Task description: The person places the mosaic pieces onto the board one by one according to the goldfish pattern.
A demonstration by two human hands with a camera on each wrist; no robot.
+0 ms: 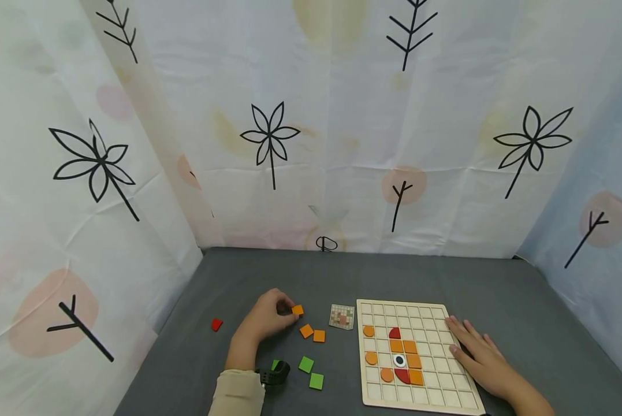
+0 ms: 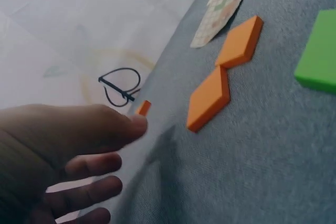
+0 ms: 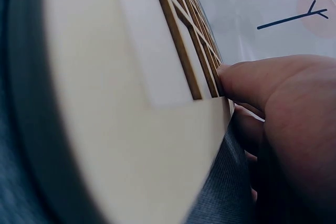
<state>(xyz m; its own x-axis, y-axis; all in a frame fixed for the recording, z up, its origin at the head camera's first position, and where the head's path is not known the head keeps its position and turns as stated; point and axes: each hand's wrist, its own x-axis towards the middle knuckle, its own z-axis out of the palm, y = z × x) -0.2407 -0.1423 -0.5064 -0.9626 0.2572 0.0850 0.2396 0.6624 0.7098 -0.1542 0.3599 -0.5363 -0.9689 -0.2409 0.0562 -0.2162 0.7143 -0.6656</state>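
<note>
Between thumb and index finger, my left hand pinches an orange square tile. Only a corner of that orange tile shows past the thumb in the left wrist view. Just below it on the cloth lie two more orange tiles, corner to corner. My right hand lies with extended fingers along the right edge of a wooden grid board, its fingertips touching the rim. On the board sit orange squares, orange discs, two red quarter-round pieces and an eye piece.
A small patterned card lies left of the board. Green square tiles are near my left wrist, one partly hidden by the black wristband. A red tile lies far left on the grey cloth. Printed curtains surround the table.
</note>
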